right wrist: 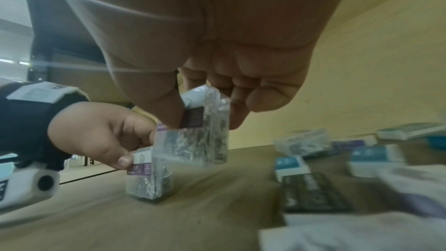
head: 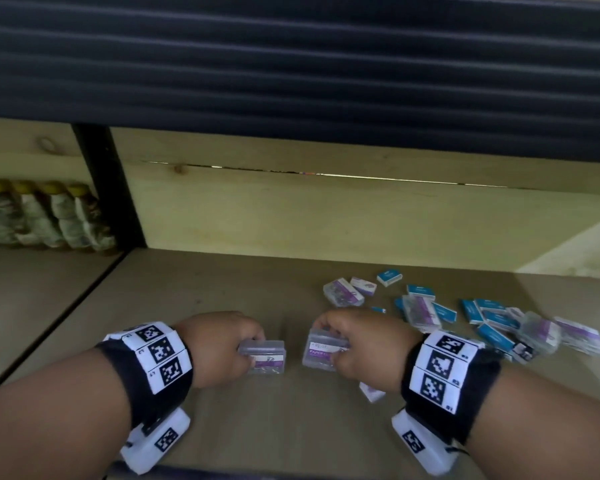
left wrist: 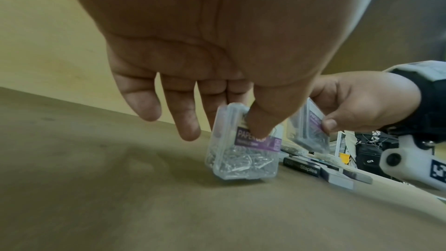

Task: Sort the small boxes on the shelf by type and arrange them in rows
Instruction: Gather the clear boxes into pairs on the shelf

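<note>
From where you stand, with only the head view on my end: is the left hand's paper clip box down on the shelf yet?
Observer: Yes. In the left wrist view the clear paper clip box stands upright on the shelf, pinched by the left hand between thumb and fingers.
Operator: And the right hand's box?
Observer: The right hand holds its paper clip box clear of the shelf surface, above the other one.
Operator: What's the dark box near my right wrist?
Observer: The left wrist view reads "Staples" on a dark box lying flat beside the standing one.
</note>
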